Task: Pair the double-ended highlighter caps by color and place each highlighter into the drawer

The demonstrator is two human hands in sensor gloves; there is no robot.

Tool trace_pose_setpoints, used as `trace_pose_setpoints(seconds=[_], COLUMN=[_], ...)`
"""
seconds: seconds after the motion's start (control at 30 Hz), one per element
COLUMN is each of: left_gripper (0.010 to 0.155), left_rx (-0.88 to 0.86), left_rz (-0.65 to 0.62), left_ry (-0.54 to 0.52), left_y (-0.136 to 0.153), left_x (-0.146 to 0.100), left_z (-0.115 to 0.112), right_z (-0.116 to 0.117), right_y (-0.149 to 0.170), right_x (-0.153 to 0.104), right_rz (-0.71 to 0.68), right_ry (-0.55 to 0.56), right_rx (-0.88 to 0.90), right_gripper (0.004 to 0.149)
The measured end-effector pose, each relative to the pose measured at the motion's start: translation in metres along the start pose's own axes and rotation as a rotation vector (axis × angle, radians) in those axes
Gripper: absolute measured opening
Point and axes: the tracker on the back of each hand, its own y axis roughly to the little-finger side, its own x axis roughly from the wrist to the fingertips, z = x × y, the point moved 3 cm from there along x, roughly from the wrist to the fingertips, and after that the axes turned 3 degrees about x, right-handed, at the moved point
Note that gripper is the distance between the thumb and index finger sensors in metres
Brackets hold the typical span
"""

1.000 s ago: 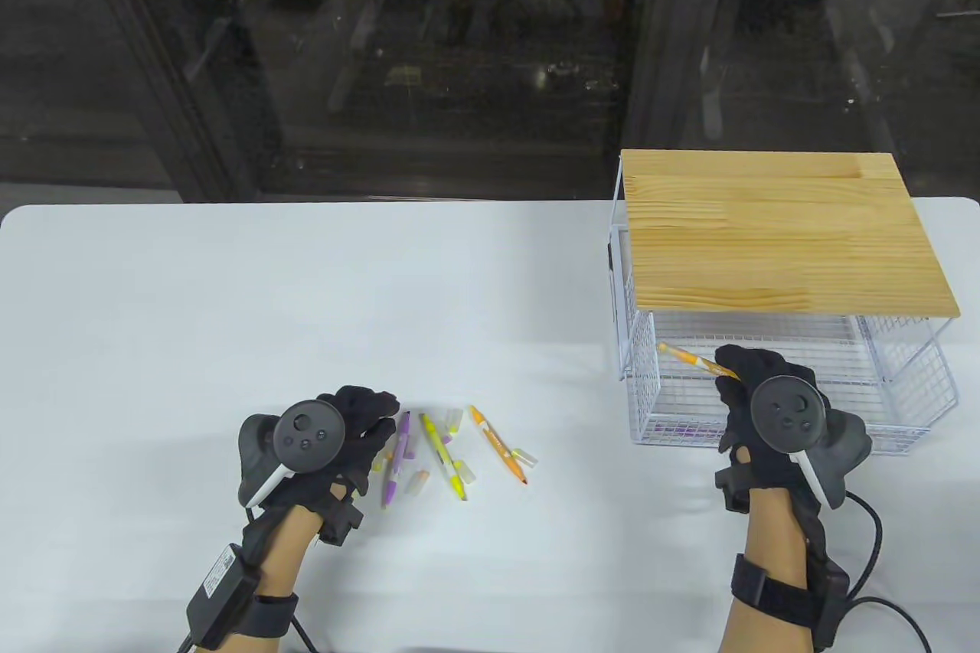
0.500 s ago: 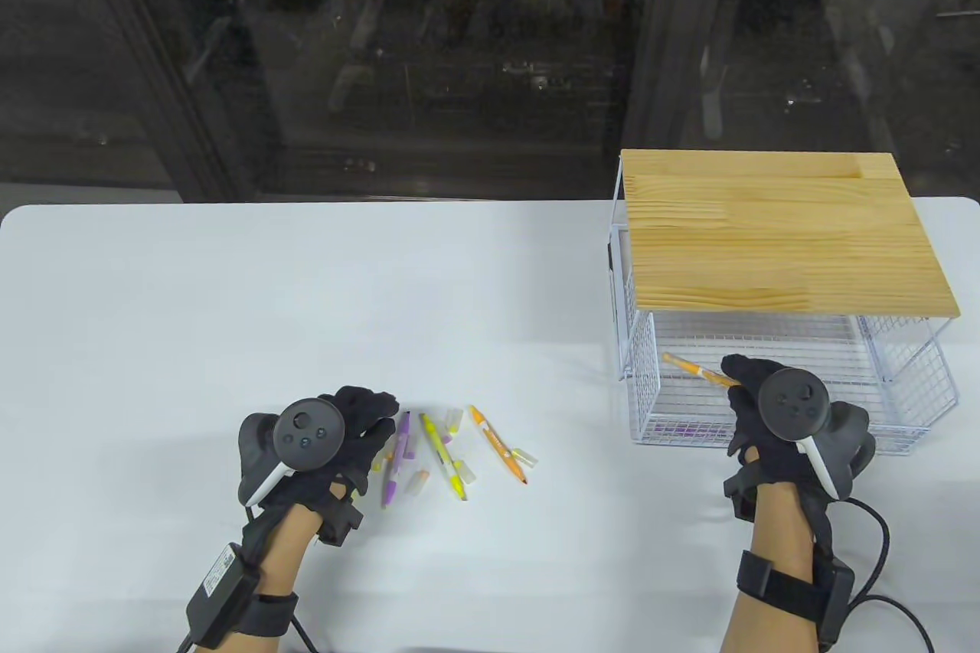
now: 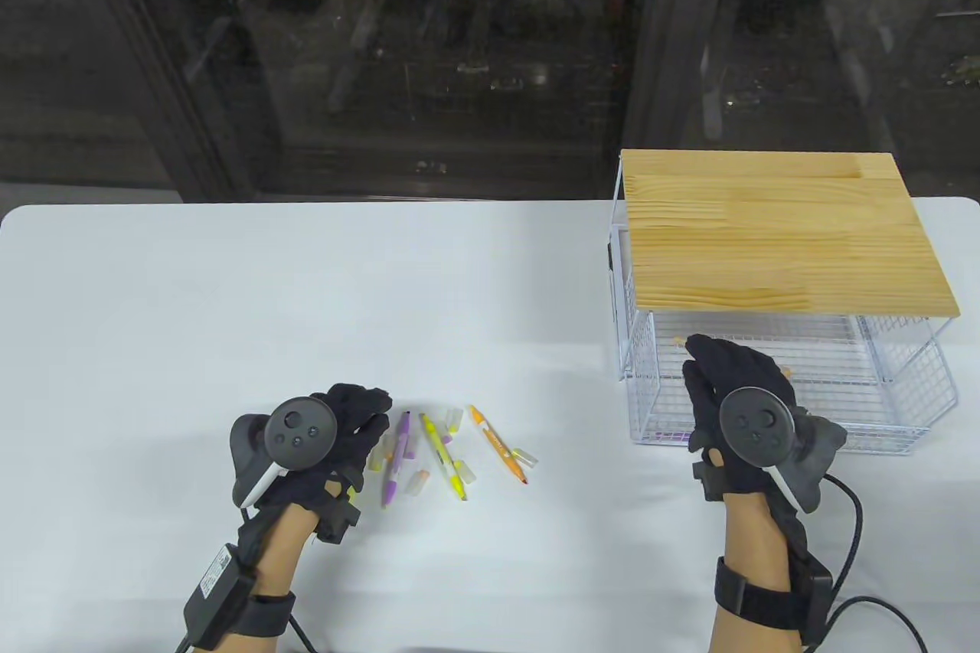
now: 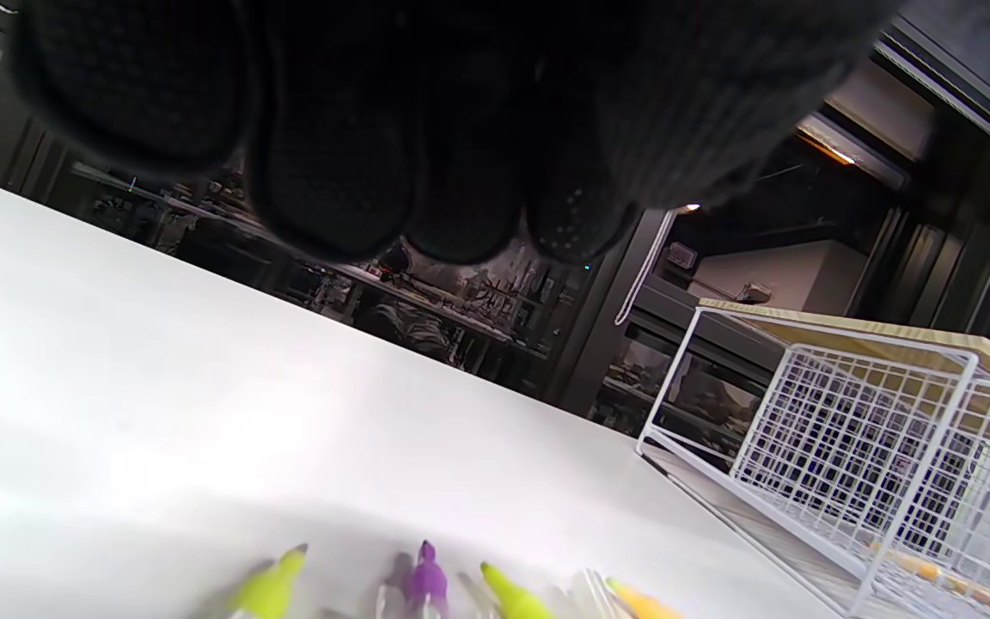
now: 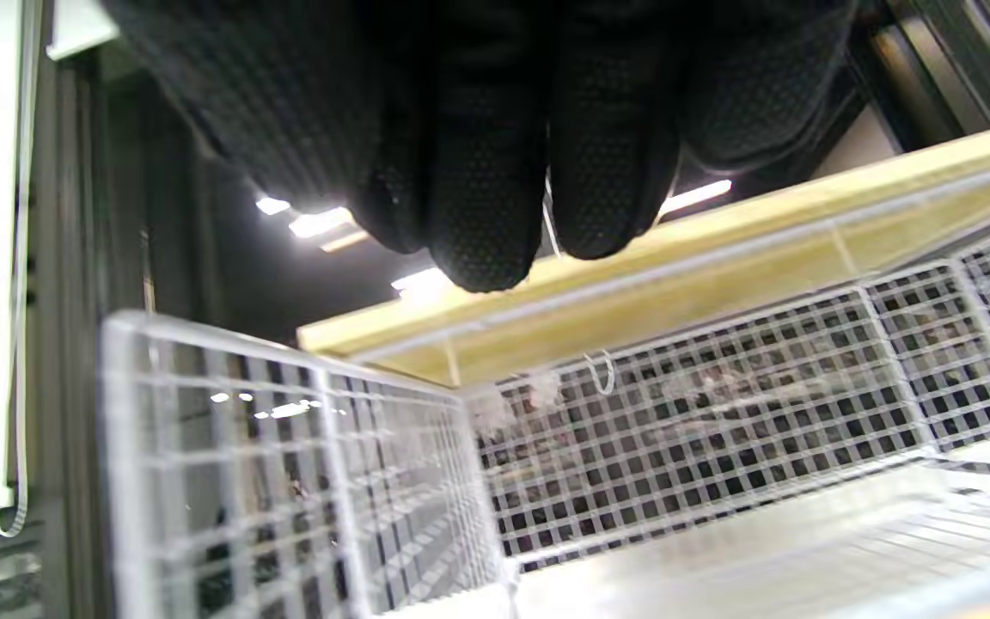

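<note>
The right hand point(image 3: 727, 393) has just let go: its fingers point(image 5: 486, 172) now hang straight, side by side, empty. The orange highlighter point(image 3: 678, 339) lies in the drawer point(image 3: 915, 377). The left hand point(image 3: 337, 431), loosely curled, waits beside 3 highlighters point(image 3: 444, 454) needing caps.

No legible text is found; the label on the left wrist's black box point(image 3: 215, 586) is too small to be read.
</note>
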Motion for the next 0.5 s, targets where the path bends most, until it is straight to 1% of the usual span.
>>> trace_pose_setpoints(seconds=[0.13,0.37,0.5], left_gripper=[0.046,0.046,0.046], left_rx=[-0.004,0.007,0.012], left_rz=[0.011,0.04,0.053], left_ry=[-0.002,-0.001,0.01], left_y=[0.002,0.009,0.011], left_x=[0.0,0.0,0.0], left_z=[0.002,0.004,0.003], right_z=[-0.001,0.0,0.011], right_y=[-0.021,-0.06,-0.083], right_x=[-0.004,-0.013,-0.02], right_rz=[-0.064,-0.192,-0.276], right_ry=[0.015,0.03,-0.008], right_rx=[0.023,0.005,0.008], right_gripper=[0.041,0.041,0.041])
